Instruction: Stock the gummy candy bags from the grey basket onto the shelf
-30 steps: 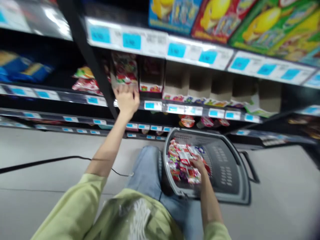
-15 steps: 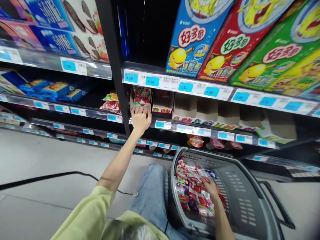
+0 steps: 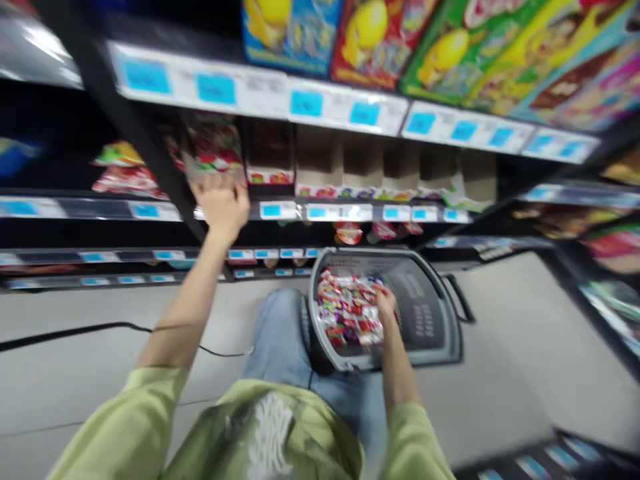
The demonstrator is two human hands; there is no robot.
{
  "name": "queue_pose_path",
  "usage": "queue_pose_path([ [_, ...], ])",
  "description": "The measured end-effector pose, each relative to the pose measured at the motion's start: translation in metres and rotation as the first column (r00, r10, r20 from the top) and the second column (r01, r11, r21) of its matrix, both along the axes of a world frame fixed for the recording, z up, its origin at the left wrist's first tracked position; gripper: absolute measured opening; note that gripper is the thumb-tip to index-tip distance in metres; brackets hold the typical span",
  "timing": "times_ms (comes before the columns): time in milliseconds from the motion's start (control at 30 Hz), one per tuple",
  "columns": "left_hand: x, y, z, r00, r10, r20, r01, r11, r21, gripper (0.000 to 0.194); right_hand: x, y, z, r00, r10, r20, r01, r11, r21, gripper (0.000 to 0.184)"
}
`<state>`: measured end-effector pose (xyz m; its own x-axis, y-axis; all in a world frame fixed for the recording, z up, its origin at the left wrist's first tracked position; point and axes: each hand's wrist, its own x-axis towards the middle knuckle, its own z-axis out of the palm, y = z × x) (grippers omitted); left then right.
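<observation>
My left hand (image 3: 223,203) reaches up to a shop shelf and rests against the front of a cardboard display box holding red and green snack packets (image 3: 213,147); its fingers look curled on the box edge, but motion blur smears them. My right hand (image 3: 386,308) is down in a grey shopping basket (image 3: 440,347) that sits against my knee, lying on a heap of small red and white snack packets (image 3: 347,310). Whether it grips one is hidden by the blur.
Black shelving with blue price tags (image 3: 305,103) runs across the view. Big colourful snack boxes (image 3: 380,33) stand on the upper shelf, open cardboard trays (image 3: 360,163) on the middle one. A black cable (image 3: 75,330) crosses the grey floor at left.
The camera has tilted down and the picture has blurred. My left hand stays at the display box and my right hand stays among the packets in the basket.
</observation>
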<state>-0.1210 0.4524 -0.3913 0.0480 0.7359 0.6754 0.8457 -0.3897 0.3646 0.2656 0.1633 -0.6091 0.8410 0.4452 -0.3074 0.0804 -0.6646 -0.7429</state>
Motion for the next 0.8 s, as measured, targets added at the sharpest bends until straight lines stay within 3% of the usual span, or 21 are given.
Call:
queue_pose_path([
  [200,0.004,0.005,0.0,1.0,0.001,-0.026,-0.001,1.0,0.011,0.028,0.039,-0.016,-0.028,0.981,-0.139,0.137,0.162,0.97,-0.18,0.031],
  [433,0.003,0.001,-0.001,0.996,0.037,-0.081,-0.034,0.999,0.036,0.03,0.037,-0.028,-0.036,0.988,-0.062,0.14,0.106,0.936,-0.335,0.033],
  [567,0.003,0.0,0.0,0.994,0.034,-0.107,-0.033,0.999,0.015,0.031,0.026,-0.021,-0.033,0.973,0.093,0.212,-0.019,0.945,-0.326,0.039],
  [667,0.003,-0.001,0.001,0.992,0.04,-0.118,-0.038,0.999,0.014,0.032,0.014,-0.007,-0.028,0.914,0.309,0.261,-0.231,0.929,-0.289,0.044],
  [800,0.003,0.0,0.001,0.991,0.046,-0.124,-0.044,0.999,0.014,0.032,-0.013,0.026,-0.028,0.75,0.617,0.238,-0.573,0.786,-0.231,0.055],
])
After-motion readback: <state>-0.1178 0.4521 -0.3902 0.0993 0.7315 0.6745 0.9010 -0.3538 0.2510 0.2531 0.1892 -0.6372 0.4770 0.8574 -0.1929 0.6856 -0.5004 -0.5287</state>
